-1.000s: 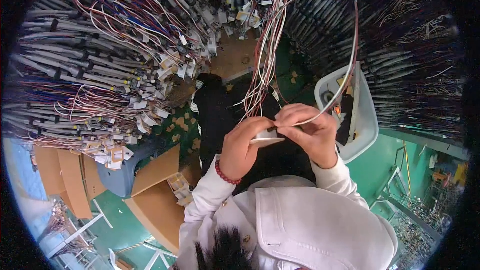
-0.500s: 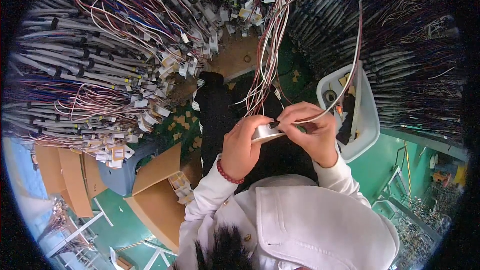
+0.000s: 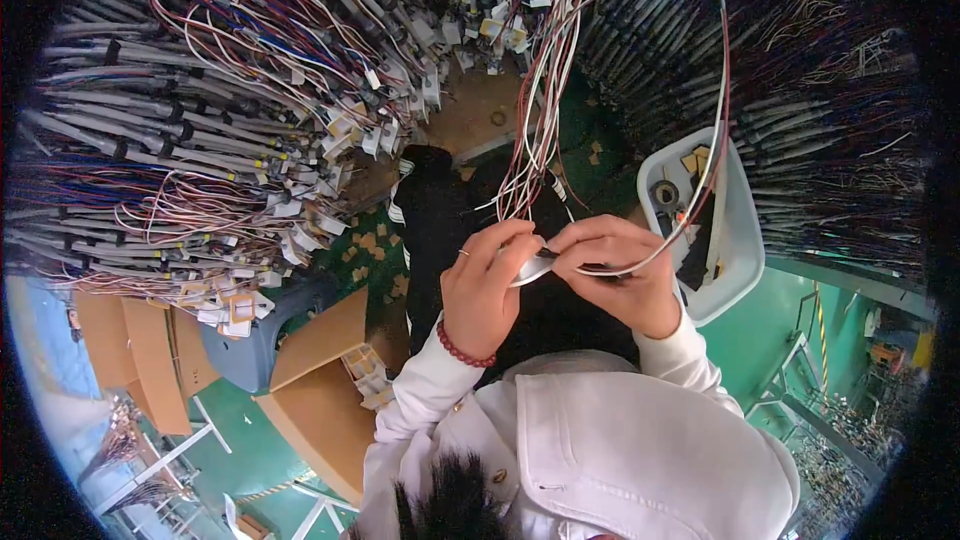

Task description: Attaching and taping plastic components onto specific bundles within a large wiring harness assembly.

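The left hand (it wears a red bracelet) bends inward, gripping a white part; the right hand, curled beside it, pinches thin wires

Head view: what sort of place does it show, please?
Probably a wiring workshop: masses of grey cables line both sides, and red and white wires hang in a bunch between them.

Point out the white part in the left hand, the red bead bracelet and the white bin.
White part (image 3: 532, 269): head view, on its exposed face.
Red bead bracelet (image 3: 459, 350): head view, on the beads across the wrist.
White bin (image 3: 745, 240): head view, on its right-hand wall.
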The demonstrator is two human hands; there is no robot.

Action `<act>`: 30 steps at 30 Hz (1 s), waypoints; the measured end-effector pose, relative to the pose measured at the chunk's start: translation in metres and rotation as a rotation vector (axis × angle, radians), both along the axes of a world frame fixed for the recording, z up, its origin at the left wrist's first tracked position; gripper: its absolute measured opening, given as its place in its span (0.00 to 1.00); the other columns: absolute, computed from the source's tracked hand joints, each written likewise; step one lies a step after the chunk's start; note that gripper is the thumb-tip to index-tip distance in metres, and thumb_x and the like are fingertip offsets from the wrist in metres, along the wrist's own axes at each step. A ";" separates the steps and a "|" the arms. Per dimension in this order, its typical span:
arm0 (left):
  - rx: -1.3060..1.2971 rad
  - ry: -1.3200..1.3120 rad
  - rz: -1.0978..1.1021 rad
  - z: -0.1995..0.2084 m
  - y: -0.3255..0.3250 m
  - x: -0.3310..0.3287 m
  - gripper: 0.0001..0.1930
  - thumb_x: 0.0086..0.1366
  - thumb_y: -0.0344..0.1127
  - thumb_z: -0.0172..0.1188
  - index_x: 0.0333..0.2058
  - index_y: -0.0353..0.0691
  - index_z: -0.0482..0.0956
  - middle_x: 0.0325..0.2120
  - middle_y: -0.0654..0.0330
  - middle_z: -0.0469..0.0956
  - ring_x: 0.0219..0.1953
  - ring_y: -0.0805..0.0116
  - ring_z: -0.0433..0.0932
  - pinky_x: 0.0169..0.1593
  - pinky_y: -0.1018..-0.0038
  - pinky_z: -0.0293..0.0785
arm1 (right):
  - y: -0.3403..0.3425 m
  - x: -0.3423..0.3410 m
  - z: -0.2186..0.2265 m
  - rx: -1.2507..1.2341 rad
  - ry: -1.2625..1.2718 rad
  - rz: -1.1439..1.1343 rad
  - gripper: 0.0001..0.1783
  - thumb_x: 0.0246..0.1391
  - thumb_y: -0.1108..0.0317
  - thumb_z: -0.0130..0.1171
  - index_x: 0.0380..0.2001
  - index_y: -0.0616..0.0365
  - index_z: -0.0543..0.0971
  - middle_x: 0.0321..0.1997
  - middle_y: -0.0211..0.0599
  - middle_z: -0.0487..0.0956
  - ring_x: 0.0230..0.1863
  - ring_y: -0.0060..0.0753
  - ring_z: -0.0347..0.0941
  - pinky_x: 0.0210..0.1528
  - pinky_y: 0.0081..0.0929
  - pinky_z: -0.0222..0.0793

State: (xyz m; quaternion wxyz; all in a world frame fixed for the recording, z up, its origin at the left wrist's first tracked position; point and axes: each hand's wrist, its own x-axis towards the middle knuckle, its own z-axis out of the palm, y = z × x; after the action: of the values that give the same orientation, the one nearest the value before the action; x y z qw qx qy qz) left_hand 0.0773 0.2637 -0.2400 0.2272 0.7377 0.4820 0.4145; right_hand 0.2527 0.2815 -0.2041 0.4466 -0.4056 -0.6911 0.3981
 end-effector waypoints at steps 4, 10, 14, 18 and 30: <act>0.007 0.059 -0.018 -0.001 0.000 0.000 0.19 0.46 0.18 0.54 0.40 0.42 0.74 0.39 0.60 0.76 0.40 0.57 0.76 0.36 0.69 0.75 | 0.000 0.001 -0.005 -0.081 0.078 0.004 0.08 0.36 0.84 0.62 0.23 0.62 0.79 0.29 0.40 0.79 0.32 0.31 0.76 0.35 0.21 0.71; -0.039 0.006 0.006 -0.005 -0.002 0.004 0.20 0.47 0.18 0.55 0.40 0.41 0.69 0.41 0.57 0.76 0.39 0.54 0.77 0.37 0.67 0.76 | -0.002 -0.001 -0.016 -0.226 0.153 -0.057 0.06 0.36 0.84 0.61 0.22 0.64 0.79 0.29 0.39 0.80 0.32 0.29 0.76 0.36 0.21 0.71; 0.038 -0.068 -0.039 -0.011 -0.002 0.005 0.18 0.48 0.18 0.54 0.40 0.39 0.69 0.42 0.54 0.75 0.38 0.52 0.77 0.37 0.67 0.76 | -0.002 -0.002 -0.020 -0.252 0.136 -0.162 0.07 0.37 0.84 0.61 0.24 0.65 0.80 0.29 0.40 0.80 0.32 0.28 0.76 0.36 0.20 0.72; -0.026 -0.190 -0.086 -0.010 -0.002 -0.004 0.12 0.53 0.18 0.51 0.37 0.37 0.67 0.47 0.48 0.71 0.36 0.52 0.78 0.37 0.69 0.76 | 0.001 0.005 -0.012 -0.439 0.175 -0.161 0.07 0.42 0.81 0.62 0.28 0.66 0.80 0.28 0.40 0.79 0.32 0.27 0.76 0.36 0.18 0.72; -0.226 -0.490 -0.102 -0.030 -0.003 0.013 0.15 0.56 0.15 0.45 0.41 0.38 0.62 0.50 0.43 0.66 0.47 0.48 0.72 0.48 0.68 0.69 | 0.001 0.011 -0.049 -0.408 0.170 -0.084 0.06 0.48 0.74 0.61 0.31 0.65 0.80 0.33 0.31 0.75 0.32 0.20 0.73 0.34 0.16 0.69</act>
State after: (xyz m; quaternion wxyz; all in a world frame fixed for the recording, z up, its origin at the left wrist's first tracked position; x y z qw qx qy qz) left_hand 0.0898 0.2608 -0.2703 0.4385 0.6089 0.4179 0.5122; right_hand 0.2636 0.2822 -0.2528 0.4282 -0.4810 -0.5385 0.5434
